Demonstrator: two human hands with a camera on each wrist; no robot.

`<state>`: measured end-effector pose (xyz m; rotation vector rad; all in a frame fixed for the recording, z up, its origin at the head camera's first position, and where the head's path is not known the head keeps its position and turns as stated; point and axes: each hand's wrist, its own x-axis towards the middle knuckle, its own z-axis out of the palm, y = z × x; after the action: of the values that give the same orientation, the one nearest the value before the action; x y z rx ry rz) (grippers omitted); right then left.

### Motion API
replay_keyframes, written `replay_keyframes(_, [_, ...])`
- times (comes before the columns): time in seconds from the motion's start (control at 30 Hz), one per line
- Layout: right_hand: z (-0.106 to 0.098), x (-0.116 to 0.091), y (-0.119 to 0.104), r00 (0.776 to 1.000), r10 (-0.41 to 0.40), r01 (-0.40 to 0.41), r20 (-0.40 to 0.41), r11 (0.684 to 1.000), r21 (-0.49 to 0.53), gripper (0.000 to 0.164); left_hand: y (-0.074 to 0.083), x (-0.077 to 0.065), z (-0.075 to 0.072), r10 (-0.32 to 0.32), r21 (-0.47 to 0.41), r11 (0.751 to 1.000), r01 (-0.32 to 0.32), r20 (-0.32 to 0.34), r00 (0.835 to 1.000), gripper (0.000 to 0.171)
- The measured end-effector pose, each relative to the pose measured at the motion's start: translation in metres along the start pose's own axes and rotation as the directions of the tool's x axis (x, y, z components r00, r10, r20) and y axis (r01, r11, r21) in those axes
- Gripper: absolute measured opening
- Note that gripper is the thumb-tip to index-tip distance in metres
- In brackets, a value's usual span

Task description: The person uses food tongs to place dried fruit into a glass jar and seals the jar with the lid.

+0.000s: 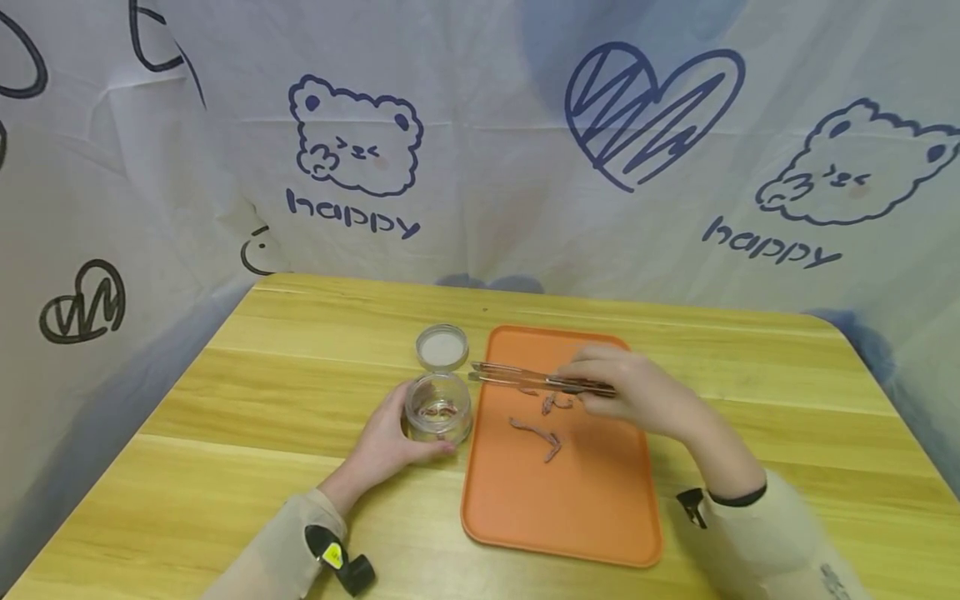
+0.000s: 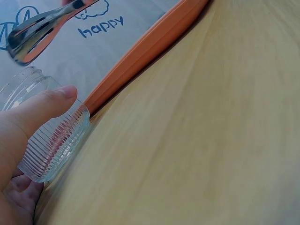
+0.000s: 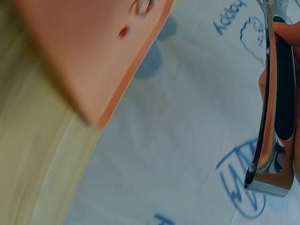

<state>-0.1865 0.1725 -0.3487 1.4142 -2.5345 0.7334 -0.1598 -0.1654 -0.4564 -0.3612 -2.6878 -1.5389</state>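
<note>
**Ribbed clear jar [image 1: 438, 427] in your left hand [image 1: 386, 442], metal tongs [image 1: 517, 377] in your right hand [image 1: 633, 387]**

Your left hand curves around the jar, its thumb laid along the near wall. The jar is squat, round and transparent, with fine vertical ribs on its body and a smooth ringed mouth. It stands upright on the bench [image 1: 337, 333], just left of the tray [image 1: 562, 517]; a few thin reddish pieces [image 2: 61, 136] lie at its bottom. Beyond the jar, near its mouth, rests the lid [image 1: 442, 347], a shallow disc with a clear rim and a pale, matte centre.

Your right hand grips the tongs along their dark handle inlays. Their body is polished metal, bent into a smooth U at the back end, as the right wrist view shows. The broad, glossy tips stand narrowly apart near the jar's mouth; you cannot tell whether anything lies between them.

The tray is an orange rectangle with rounded corners and a low raised rim. On it lie slender, wrinkled, brownish-pink strips [image 1: 553, 439], some bent into hooks, below and near the tongs. The bench has a yellow wood-grain surface with long streaks. Behind it hangs a softly creased pale cloth [image 1: 495, 192], printed with outlined bears, scribbled hearts and the word "happy".
</note>
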Motion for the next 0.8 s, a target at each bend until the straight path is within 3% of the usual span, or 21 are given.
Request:
replay_keyframes(0.13, [-0.010, -0.020, 0.006, 0.993, 0.118, -0.118, -0.005, 0.993, -0.031, 0.033, 0.000, 0.000, 0.000, 0.005, -0.005, 1.000, -0.005, -0.003, 1.000, 0.100])
replay_keyframes(0.27, [-0.018, -0.040, 0.013, 0.986, 0.167, -0.169, -0.030, 0.983, -0.067, 0.034, -0.001, 0.001, 0.001, 0.010, -0.011, 1.000, -0.011, -0.003, 1.000, 0.099])
replay_keyframes(0.63, [-0.023, -0.078, 0.032, 0.986, 0.130, -0.140, -0.101, 0.986, -0.094, 0.036, -0.001, 0.001, 0.001, 0.003, -0.002, 1.000, -0.003, -0.003, 1.000, 0.101])
replay_keyframes(0.8, [-0.020, -0.091, 0.039, 0.982, 0.167, -0.174, -0.093, 0.982, -0.079, 0.035, -0.001, 0.001, 0.001, 0.005, -0.001, 1.000, -0.005, -0.004, 1.000, 0.100])
